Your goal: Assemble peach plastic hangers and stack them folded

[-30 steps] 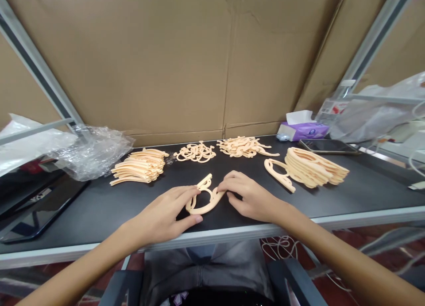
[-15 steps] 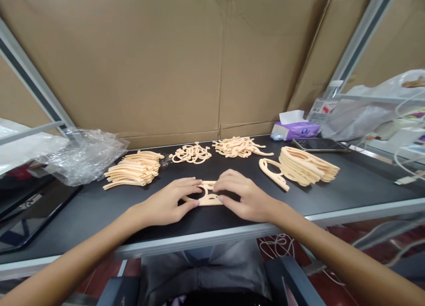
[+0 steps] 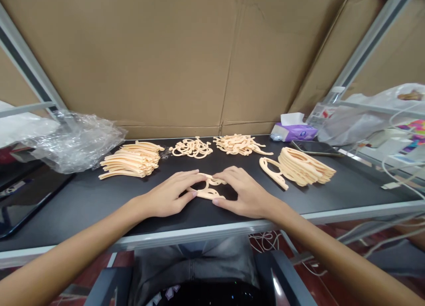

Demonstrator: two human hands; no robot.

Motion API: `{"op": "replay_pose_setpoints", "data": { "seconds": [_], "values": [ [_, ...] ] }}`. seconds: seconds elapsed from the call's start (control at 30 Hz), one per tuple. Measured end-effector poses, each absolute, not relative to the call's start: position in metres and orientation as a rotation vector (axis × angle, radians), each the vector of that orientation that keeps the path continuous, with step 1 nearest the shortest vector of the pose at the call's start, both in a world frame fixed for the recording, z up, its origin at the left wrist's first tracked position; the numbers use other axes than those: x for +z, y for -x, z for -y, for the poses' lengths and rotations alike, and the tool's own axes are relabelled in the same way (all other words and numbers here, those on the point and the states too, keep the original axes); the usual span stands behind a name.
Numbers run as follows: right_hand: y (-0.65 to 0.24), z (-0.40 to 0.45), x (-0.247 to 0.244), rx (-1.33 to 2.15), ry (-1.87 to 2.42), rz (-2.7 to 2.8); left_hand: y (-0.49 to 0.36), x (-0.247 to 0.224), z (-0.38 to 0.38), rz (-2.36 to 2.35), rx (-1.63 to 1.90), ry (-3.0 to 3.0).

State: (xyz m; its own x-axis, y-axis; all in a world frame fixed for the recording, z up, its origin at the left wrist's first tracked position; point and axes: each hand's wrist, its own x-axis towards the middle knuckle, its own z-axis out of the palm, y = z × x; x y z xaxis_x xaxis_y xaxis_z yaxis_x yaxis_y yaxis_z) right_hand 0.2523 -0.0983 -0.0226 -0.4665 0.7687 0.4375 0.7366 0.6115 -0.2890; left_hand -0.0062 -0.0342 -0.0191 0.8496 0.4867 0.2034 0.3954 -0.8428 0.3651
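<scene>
A flat peach-coloured openwork piece [image 3: 210, 193] lies at the middle of the black tabletop, with a large round opening and smaller cut-outs. Its left end is between the thumb and fingers of my left hand [image 3: 171, 193]. My right hand [image 3: 247, 193] has its fingers on the far right edge and its thumb at the near right edge. Both hands partly cover the piece's ends. To the right, a similar loose openwork piece [image 3: 274, 173] leans by a stack of matching pieces [image 3: 302, 166].
Along the back lie a pile of long curved strips [image 3: 133, 160], small curly pieces [image 3: 191, 147] and slender branched pieces [image 3: 239, 144]. Crumpled clear plastic [image 3: 79, 140] sits at left, above a dark tablet-like device [image 3: 29, 200]. A purple tissue pack [image 3: 294, 131] and a phone [image 3: 317, 147] are at right.
The openwork piece has turned slightly between my hands, its right end now angled nearer me. My right thumb has shifted a little left along the near edge. The camera view has tilted slightly.
</scene>
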Motion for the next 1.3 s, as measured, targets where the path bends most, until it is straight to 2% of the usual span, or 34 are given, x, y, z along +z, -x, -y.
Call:
{"op": "replay_pose_setpoints", "data": {
  "seconds": [0.37, 0.87, 1.1, 1.3],
  "values": [
    [-0.270, 0.099, -0.023, -0.260, 1.162, 2.139, 0.009, -0.011, 0.039, -0.756, 0.493, -2.763],
    [-0.371, 0.141, -0.029, -0.838, 1.531, 1.647, 0.009, -0.013, 0.040, -0.683, 0.377, -2.764],
    [-0.371, 0.140, -0.039, -1.149, 1.780, 1.581, 0.010, -0.014, 0.040, -0.673, 0.369, -2.777],
    [-0.365, 0.140, -0.041, -1.278, 1.820, 1.567, 0.009, -0.012, 0.041, -0.679, 0.342, -2.780]
  ]
}}
